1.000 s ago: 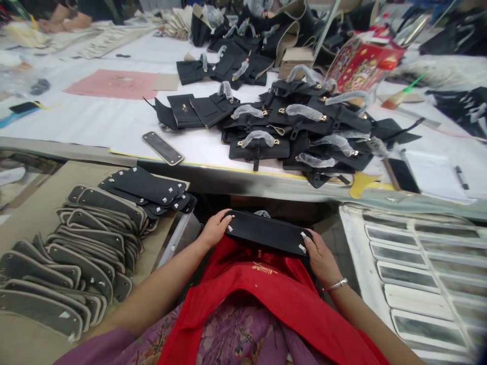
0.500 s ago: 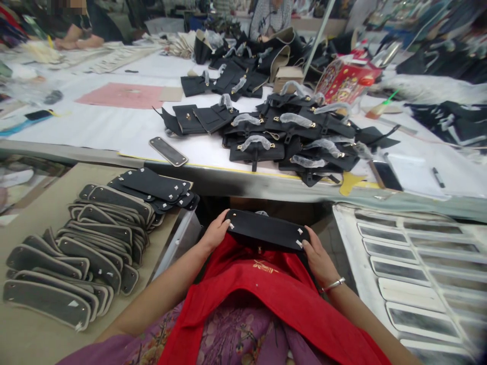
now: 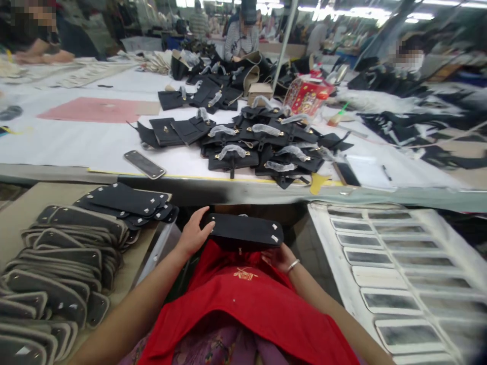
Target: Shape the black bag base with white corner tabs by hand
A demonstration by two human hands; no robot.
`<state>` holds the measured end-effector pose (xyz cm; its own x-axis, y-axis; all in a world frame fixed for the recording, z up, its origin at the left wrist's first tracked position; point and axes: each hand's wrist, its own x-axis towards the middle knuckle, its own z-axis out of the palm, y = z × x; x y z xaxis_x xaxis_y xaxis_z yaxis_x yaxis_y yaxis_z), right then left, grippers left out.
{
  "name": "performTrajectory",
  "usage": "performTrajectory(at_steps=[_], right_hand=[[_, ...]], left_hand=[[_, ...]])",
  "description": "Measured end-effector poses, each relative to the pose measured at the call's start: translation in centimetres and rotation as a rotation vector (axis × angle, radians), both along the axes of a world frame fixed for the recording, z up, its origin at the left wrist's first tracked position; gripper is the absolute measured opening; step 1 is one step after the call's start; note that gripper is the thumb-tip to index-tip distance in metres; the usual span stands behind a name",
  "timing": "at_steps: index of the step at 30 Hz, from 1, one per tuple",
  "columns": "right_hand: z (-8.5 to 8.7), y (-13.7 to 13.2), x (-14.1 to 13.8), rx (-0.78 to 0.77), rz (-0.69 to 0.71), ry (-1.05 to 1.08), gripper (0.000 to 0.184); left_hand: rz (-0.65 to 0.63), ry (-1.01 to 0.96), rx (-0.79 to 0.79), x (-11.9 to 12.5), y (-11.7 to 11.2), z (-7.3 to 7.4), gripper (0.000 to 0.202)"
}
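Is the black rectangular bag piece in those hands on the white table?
No, off it: the black rectangular bag piece is between the left hand and right hand, over a red cloth, below the white table's edge.

White-papered worktable (image 3: 76, 137) is carrying black bag pieces (image 3: 232, 158) and a loose panel (image 3: 144, 164); tan board (image 3: 26, 200) is holding stacked panels (image 3: 64, 248); white tray (image 3: 319, 228) is holding pale panels (image 3: 390, 302).
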<state>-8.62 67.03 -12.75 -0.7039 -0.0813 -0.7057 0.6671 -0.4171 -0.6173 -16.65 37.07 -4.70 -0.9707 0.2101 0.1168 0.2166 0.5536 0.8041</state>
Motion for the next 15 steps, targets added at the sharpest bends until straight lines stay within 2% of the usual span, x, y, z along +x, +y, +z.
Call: performTrajectory(at_steps=[3,6,9,11,13,15], right_hand=[[-0.3,-0.9,-1.3,-0.048,-0.073,0.029,0.031],[1.2,-0.4,-1.4,-0.101,-0.158,0.067,0.025],[3.1,1.2,-0.2,-0.167,-0.233,0.128,0.021],[3.6,2.5,0.7,-0.226,-0.241,0.180,0.016],[3.3,3.5,1.4,-0.261,-0.191,0.228,0.017],[2.5,4.1,1.5,-0.234,-0.109,0.275,0.027]], left_hand=[[-0.266,0.188,-0.261,0.1,3.5,1.6,0.064],[-0.461,0.228,-0.408,-0.1,7.1,2.9,0.082],[-0.571,0.224,-0.442,-0.7,9.8,3.9,0.096],[-0.633,0.217,-0.425,-1.3,10.9,4.4,0.103],[-0.677,0.199,-0.399,-2.0,11.7,4.9,0.104],[-0.687,0.170,-0.378,-2.6,12.2,5.3,0.100]])
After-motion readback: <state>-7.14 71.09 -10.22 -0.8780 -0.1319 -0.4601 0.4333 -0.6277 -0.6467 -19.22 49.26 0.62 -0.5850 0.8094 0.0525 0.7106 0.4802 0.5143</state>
